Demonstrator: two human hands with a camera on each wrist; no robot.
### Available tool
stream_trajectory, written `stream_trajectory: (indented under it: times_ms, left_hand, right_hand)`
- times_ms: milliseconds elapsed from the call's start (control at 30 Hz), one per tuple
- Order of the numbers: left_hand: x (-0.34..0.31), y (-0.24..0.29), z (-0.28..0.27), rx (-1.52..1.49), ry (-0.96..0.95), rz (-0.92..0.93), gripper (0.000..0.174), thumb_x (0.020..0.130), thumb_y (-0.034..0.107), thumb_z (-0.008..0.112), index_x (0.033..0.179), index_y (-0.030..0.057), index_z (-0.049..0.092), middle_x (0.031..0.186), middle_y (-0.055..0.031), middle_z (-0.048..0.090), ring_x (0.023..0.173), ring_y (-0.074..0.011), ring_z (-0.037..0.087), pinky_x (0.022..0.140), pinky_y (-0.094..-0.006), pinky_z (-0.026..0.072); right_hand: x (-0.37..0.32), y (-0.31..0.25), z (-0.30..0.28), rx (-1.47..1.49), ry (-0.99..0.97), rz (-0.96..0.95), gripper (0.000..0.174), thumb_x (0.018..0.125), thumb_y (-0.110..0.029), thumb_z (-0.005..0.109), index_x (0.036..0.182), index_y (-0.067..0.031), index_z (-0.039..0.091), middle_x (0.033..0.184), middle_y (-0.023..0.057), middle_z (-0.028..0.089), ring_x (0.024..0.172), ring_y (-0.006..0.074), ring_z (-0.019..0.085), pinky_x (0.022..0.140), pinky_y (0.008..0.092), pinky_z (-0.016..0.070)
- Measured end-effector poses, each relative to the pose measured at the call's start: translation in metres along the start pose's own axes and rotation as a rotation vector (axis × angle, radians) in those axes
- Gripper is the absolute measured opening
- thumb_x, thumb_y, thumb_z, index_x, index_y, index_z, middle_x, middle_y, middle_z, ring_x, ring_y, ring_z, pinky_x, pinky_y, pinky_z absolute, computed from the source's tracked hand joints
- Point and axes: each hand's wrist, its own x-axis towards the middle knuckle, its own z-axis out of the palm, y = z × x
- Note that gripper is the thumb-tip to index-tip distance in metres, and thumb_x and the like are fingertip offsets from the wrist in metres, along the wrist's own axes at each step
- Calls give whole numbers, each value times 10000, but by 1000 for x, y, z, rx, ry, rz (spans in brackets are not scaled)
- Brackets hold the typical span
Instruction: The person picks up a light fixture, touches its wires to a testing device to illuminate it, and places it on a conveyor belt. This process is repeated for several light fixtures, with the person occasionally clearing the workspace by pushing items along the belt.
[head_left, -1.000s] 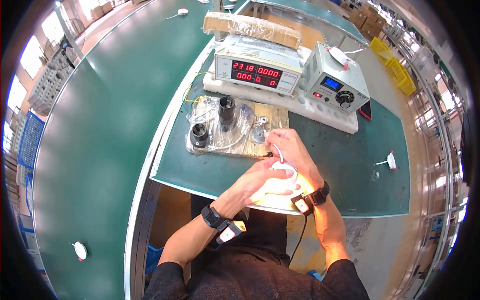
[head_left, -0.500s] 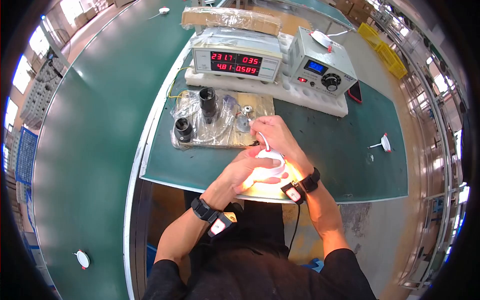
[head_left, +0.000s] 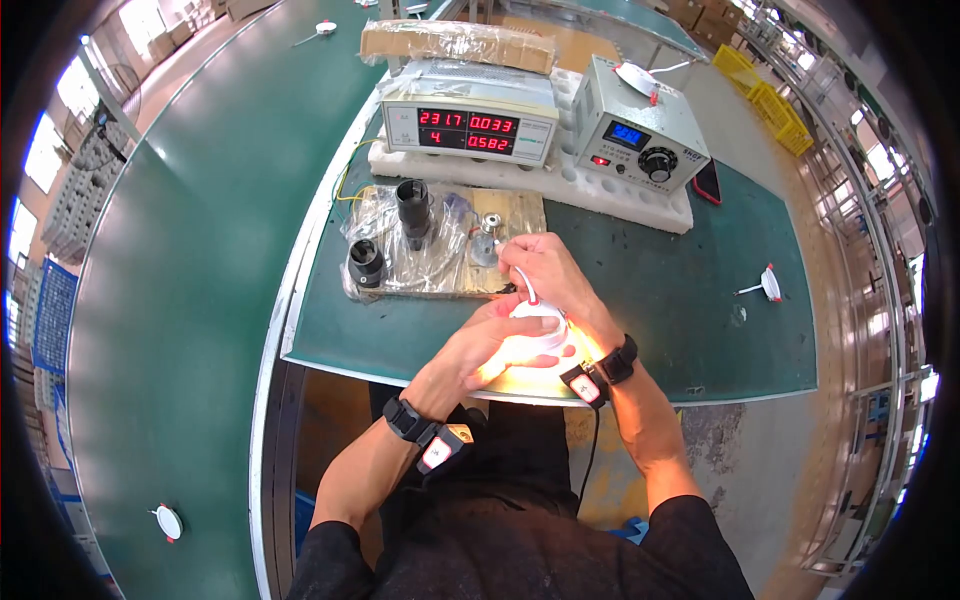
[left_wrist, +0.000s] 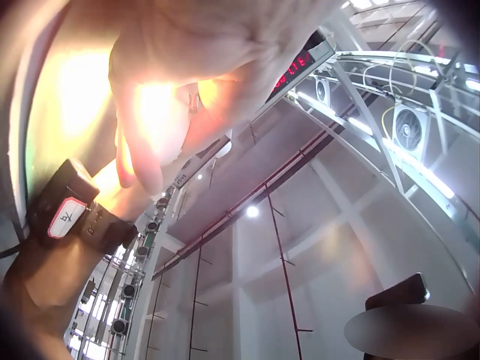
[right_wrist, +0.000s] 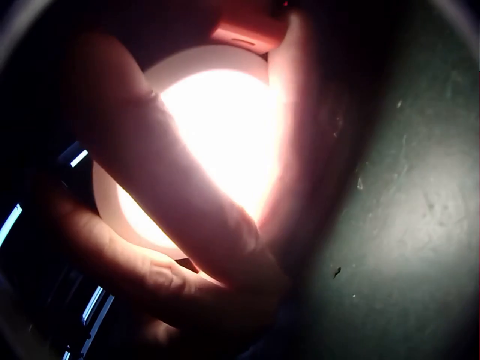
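In the head view, my left hand (head_left: 485, 345) grips a round white downlight (head_left: 541, 318), its thumb across the back. The lamp is lit and its glow falls toward my body and right wrist. In the right wrist view, fingers cross the bright face of the downlight (right_wrist: 221, 127). From its red-clipped edge a white cable (head_left: 525, 283) runs up to my right hand (head_left: 560, 272), which pinches the cable's end beside a round metal terminal (head_left: 490, 223) on a wooden board (head_left: 525, 212). The wire tips are hidden by the fingertips.
Two black lamp sockets (head_left: 413, 218) stand on the plastic-wrapped part of the board. Behind are a power meter (head_left: 470, 132) with red digits and a grey regulator box (head_left: 640, 135), both on white foam (head_left: 560, 185). Another downlight (head_left: 770, 284) lies at the right of the green bench.
The meter's lower-right and upper-right readings have gone from near zero to 0.582 and 0.033. The head view has shifted slightly. Both hands keep nearly the same hold.
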Motion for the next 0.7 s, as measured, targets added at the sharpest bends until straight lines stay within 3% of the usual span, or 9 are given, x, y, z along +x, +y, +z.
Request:
stream_trajectory:
  times_ms: [100,267,300,500,700]
  left_hand:
    - [0,-1,-7,-163,-66,1,453,907,77,723,1322,56,539,1229,-111,670,1151,-314,681,953,-400,568]
    - [5,-3,-11,-129,-144,25,433,926,-16,662,1334,0,517,1213,-163,663,1115,-406,683,862,-395,650]
    - [6,-5,-9,-140,-127,41,422,930,-26,653,1330,-14,517,1191,-176,669,1072,-410,698,804,-372,674]
    - [12,-15,-10,-101,-70,100,398,927,-19,665,1302,-26,533,1151,-170,687,1018,-392,720,730,-343,684]
    - [16,-18,-12,-97,-90,114,391,925,-7,676,1291,-22,537,1134,-162,694,1006,-372,728,706,-329,685]
  right_hand:
    - [1,1,1,16,-6,-16,338,993,-232,589,755,7,610,560,-19,489,475,53,403,460,260,342]
    - [1,0,2,-12,-1,-37,339,990,-233,593,754,9,613,553,-19,495,467,49,401,449,262,335]
    - [1,0,2,-13,5,-33,337,988,-232,594,754,10,615,552,-18,498,465,48,401,446,263,334]
    - [1,0,0,-29,-4,-23,287,924,-192,588,743,26,629,577,8,549,507,69,458,472,277,361]
    - [0,-1,1,-13,3,-12,291,925,-195,587,738,24,628,573,7,544,503,71,458,469,277,363]
